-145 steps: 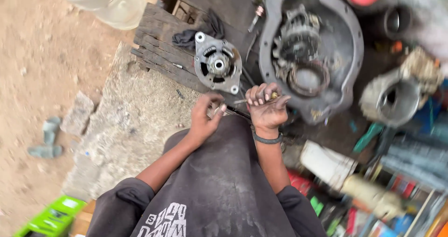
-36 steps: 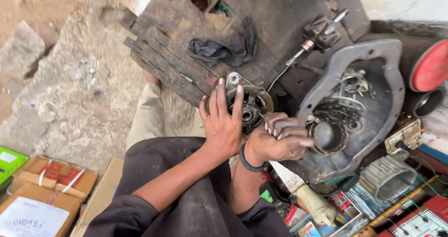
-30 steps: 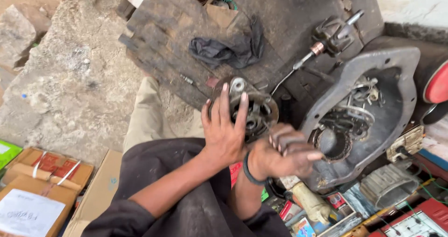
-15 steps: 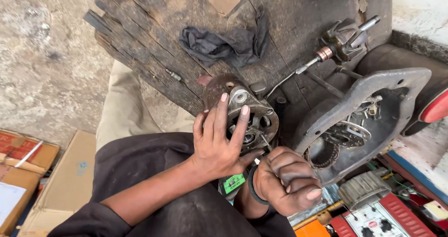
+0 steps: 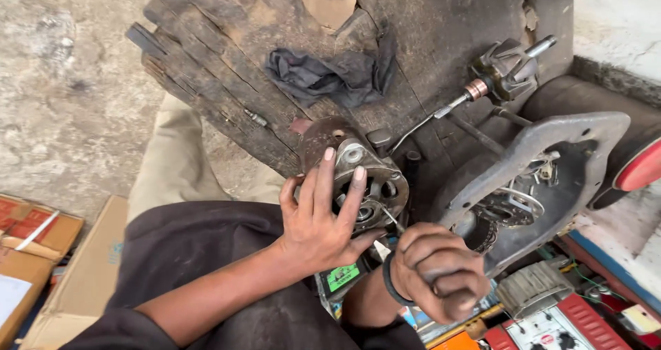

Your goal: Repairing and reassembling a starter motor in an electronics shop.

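Observation:
My left hand (image 5: 323, 222) lies spread over a round grey metal motor housing (image 5: 375, 181) at the near edge of a dark wooden bench (image 5: 441, 19), its fingers pressing on the housing's face. My right hand (image 5: 441, 274) is closed in a fist around a thin metal tool (image 5: 391, 218) whose tip reaches into the housing's middle. A black band circles my right wrist.
A crumpled dark rag (image 5: 330, 74) lies on the bench. A rotor with a shaft (image 5: 506, 71) rests at the upper right. A large grey metal casing (image 5: 544, 178) stands to the right, a red disc (image 5: 640, 171) beyond it. Cardboard boxes (image 5: 41, 253) sit at the lower left.
The view has closed in on the bench. My left hand stays spread on the motor housing while my right fist has dropped lower and nearer, still working the thin tool.

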